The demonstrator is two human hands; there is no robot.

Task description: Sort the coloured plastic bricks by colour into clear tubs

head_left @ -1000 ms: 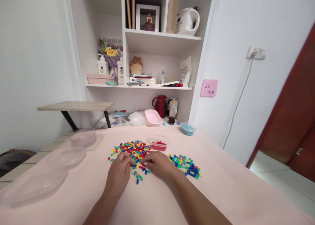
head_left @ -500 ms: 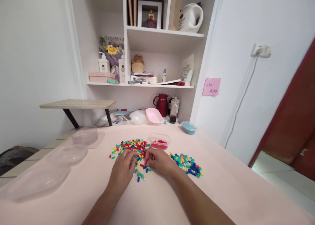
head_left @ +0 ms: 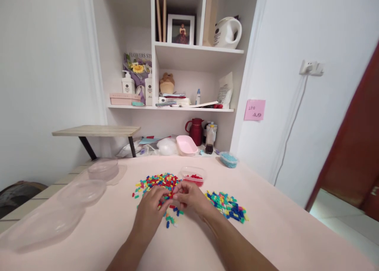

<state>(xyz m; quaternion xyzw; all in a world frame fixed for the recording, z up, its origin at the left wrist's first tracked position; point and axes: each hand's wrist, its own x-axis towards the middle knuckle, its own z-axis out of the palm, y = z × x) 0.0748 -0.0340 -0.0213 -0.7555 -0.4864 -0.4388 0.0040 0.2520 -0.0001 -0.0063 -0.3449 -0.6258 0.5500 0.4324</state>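
Note:
A heap of small mixed-colour beads (head_left: 156, 181) lies on the pink table (head_left: 266, 231). My left hand (head_left: 151, 209) rests on the heap's near edge with curled fingers. My right hand (head_left: 192, 198) is beside it, fingers pinched. The fingertips of both hands meet over a few red beads. What my left fingers hold is too small to make out. Just behind my right hand stands a small clear tub of red beads (head_left: 194, 176). A second heap (head_left: 228, 206) of blue, green and yellow beads with a few pink ones lies to the right.
Three clear plastic bowls (head_left: 103, 169) (head_left: 81, 190) (head_left: 41, 223) sit along the table's left side. A tub of blue beads (head_left: 229, 159), a pink tray (head_left: 186, 144) and a red jug (head_left: 195, 130) stand at the back under cluttered shelves. A red door is at right.
Both hands have drawn closer together and slightly away from me, so their fingertips now meet. The camera has tilted a little, shifting the scene down.

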